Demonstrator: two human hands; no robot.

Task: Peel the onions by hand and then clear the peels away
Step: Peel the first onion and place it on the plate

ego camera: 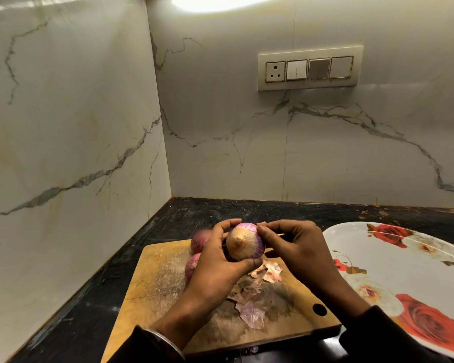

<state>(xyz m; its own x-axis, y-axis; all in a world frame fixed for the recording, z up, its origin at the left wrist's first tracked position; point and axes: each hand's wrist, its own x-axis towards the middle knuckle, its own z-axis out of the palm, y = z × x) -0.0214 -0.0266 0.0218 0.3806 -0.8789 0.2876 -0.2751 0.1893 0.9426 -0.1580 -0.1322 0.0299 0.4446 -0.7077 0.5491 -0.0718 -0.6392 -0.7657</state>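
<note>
Left hand cups the onion above the cutting board; right fingers pinch its skin (peels litter the board).

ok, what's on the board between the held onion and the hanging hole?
Head view: loose onion peels lie scattered on the cutting board between the held onion and the hole.
</note>
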